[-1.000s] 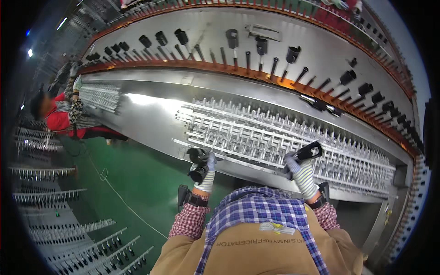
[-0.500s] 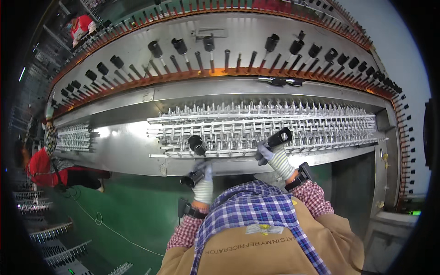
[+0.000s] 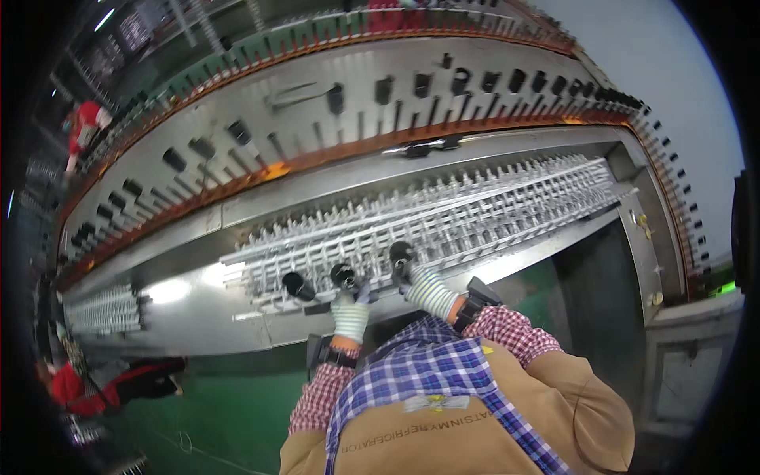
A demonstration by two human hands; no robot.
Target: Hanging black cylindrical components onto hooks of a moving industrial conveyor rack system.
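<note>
This is a factory floor with a production line. An orange-brown rail (image 3: 276, 169) arches from nine o'clock over twelve to three, set with a long row of spindles (image 3: 361, 126), many topped by black cup-shaped parts (image 3: 423, 85). Inside its curve runs a steel bench (image 3: 182, 326) bearing pronged metal racks (image 3: 427, 222). A co-worker in red (image 3: 85, 128) shows at ten o'clock, another person (image 3: 70, 386) at eight; green flooring (image 3: 237, 388) lies toward half past seven.
</note>
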